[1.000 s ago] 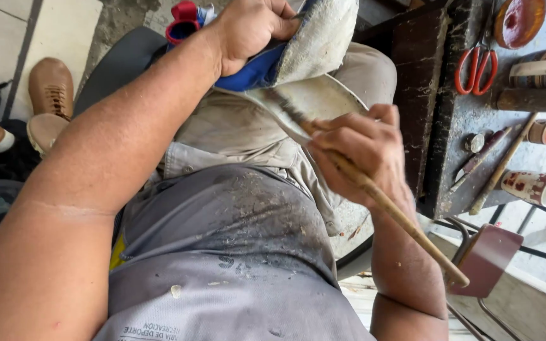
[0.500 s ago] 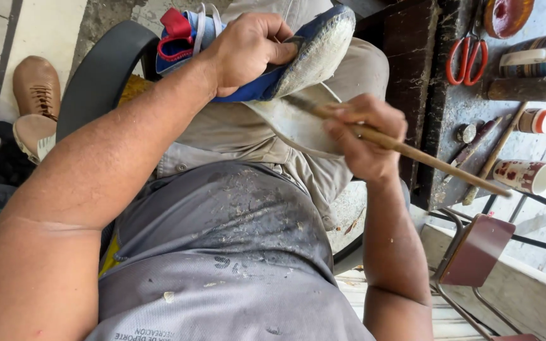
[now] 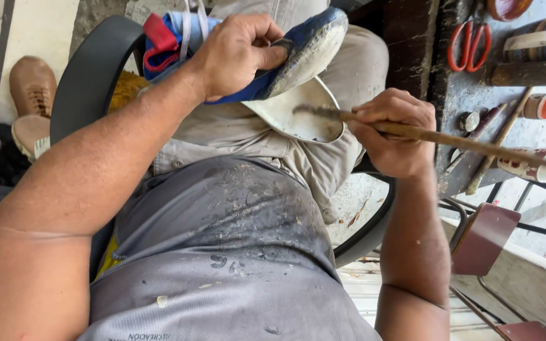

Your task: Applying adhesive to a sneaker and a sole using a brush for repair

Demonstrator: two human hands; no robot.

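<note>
The left hand (image 3: 238, 53) grips a blue sneaker (image 3: 298, 47), fingers curled over its upper and thumb against the sole edge. Just below those fingers hangs the peeled-back sole (image 3: 295, 113). The right hand (image 3: 396, 132) is fisted around a long wooden brush (image 3: 437, 134), whose tip touches the sole. Beyond its knuckles, red scissors (image 3: 469, 44) lie on the workbench (image 3: 450, 95).

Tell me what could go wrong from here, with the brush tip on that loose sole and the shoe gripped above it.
1. The left hand pinches the blue shoe close to the peeled-back sole; glue from the brush could smear onto the thumb.
2. The sole hangs over the lap, so drips may land on the trousers.
3. The right hand holds a long handle reaching toward the paper cup on the bench; a swing might knock it.
</note>
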